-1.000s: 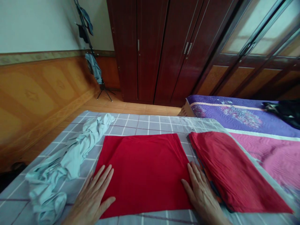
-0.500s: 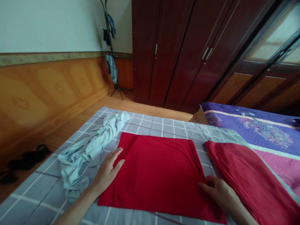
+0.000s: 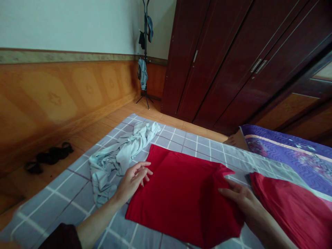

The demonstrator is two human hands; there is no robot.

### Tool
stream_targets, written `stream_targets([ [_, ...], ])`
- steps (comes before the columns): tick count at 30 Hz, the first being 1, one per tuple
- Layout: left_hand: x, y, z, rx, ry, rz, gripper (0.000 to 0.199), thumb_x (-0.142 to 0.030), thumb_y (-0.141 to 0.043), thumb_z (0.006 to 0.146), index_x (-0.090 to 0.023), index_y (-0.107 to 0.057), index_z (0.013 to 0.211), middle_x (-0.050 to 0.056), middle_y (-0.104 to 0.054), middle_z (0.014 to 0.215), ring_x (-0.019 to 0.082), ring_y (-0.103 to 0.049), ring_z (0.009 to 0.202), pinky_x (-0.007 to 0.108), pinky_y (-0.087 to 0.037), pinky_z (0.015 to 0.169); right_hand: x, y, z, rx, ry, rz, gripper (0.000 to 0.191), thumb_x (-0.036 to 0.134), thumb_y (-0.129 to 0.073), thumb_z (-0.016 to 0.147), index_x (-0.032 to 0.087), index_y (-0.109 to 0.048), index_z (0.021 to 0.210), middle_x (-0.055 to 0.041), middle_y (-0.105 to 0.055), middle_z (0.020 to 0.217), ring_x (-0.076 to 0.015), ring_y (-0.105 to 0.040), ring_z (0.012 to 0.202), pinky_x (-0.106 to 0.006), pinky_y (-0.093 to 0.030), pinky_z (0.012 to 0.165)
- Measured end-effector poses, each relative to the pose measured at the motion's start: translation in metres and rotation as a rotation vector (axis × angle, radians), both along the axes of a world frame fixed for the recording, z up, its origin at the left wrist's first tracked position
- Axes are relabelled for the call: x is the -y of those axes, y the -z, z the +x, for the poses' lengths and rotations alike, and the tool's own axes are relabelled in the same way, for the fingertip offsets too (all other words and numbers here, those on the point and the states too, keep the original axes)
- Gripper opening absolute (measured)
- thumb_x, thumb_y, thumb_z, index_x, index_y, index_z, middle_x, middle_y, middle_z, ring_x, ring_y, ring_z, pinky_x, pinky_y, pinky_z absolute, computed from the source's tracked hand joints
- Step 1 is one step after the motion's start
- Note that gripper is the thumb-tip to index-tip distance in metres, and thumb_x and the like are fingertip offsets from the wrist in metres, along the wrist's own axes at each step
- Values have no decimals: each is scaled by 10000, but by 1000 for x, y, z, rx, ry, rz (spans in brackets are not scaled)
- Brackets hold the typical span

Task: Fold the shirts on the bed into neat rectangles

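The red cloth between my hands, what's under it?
The checked sheet shows around the red cloth, but whatever lies directly beneath is covered. Your right hand grips its raised side, some fingertips hidden.

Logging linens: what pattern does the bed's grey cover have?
White grid lines on grey, clearest in the head view.

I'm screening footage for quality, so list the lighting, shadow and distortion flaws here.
Head view: dim overall, corners darkest; head view: a dark shadow on the red cloth beside the right hand; head view: the wardrobe leans, likely camera tilt plus wide-angle stretch.
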State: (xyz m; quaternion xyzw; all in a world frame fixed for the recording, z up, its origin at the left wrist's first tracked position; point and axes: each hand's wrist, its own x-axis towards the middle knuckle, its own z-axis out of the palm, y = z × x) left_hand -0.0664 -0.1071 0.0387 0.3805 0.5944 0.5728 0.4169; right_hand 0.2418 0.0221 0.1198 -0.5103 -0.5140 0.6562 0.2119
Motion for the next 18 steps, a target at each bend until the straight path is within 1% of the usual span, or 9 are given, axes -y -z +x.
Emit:
stream_targets([
  [2, 0, -3, 2, 112, 31, -13, 444, -473, -540, 864, -129, -539, 1146, 92, -676, 903, 147, -625, 676, 212, -445, 515, 1, -8, -42, 74, -138, 207, 297, 333, -625, 678, 164, -661, 920, -70, -702, 784, -245, -672, 700, -346, -525, 664],
  [4, 0, -3, 3, 228, 40, -55, 484, -496, -559, 842, -126, -519, 1152, 100, -672, 917, 165, -644, 703, 228, -464, 541, 12, -11, -90, 264, -292, 463, 209, 241, -562, 681, 158, -652, 850, -57, -685, 737, -228, -660, 702, -316, -506, 656],
  [5, 0, -3, 3, 277, 38, -83, 510, -510, -570, 828, -126, -511, 1158, 98, -671, 914, 174, -650, 711, 237, -471, 552, 22, -9, -113, 376, -351, 581, 205, 198, -529, 688, 163, -650, 850, -53, -686, 749, -221, -659, 726, -306, -498, 675],
  [7, 0, -3, 2, 325, 35, -137, 559, -541, -588, 800, -137, -502, 1177, 88, -671, 908, 192, -656, 741, 259, -483, 586, 45, -2, -153, 601, -497, 754, 258, 137, -477, 703, 170, -651, 891, -64, -697, 791, -225, -662, 771, -313, -488, 706],
  [9, 1, -4, 1, 284, 13, -149, 568, -555, -592, 793, -160, -516, 1194, 86, -666, 995, 221, -647, 897, 286, -496, 702, 69, 9, -180, 707, -662, 849, 345, 149, -484, 730, 154, -628, 1042, -101, -704, 870, -260, -666, 815, -348, -494, 715],
  [11, 2, -4, -1, 194, -16, -144, 544, -543, -592, 801, -180, -534, 1202, 82, -637, 1129, 245, -569, 1105, 309, -458, 875, 87, 19, -189, 718, -765, 899, 405, 180, -501, 751, 129, -589, 1144, -127, -694, 940, -275, -664, 844, -368, -503, 730],
  [13, 2, -3, -2, 126, -10, -138, 541, -510, -598, 807, -180, -517, 1228, 81, -603, 1215, 251, -500, 1204, 328, -388, 991, 97, 26, -185, 694, -798, 905, 433, 204, -522, 757, 118, -572, 1178, -129, -678, 992, -266, -657, 866, -365, -512, 752],
  [16, 0, 3, -2, 126, 71, -105, 637, -447, -622, 786, -157, -412, 1313, 115, -594, 1231, 255, -556, 1138, 361, -394, 992, 103, 35, -163, 677, -798, 939, 502, 242, -575, 742, 112, -554, 1226, -132, -654, 1049, -265, -634, 921, -368, -523, 790],
  [18, -3, 9, -2, 124, 105, -72, 698, -384, -634, 757, -144, -351, 1348, 138, -584, 1242, 257, -579, 1106, 368, -411, 972, 108, 45, -147, 674, -796, 1044, 573, 274, -607, 724, 109, -531, 1267, -140, -648, 1068, -272, -622, 930, -378, -530, 791],
])
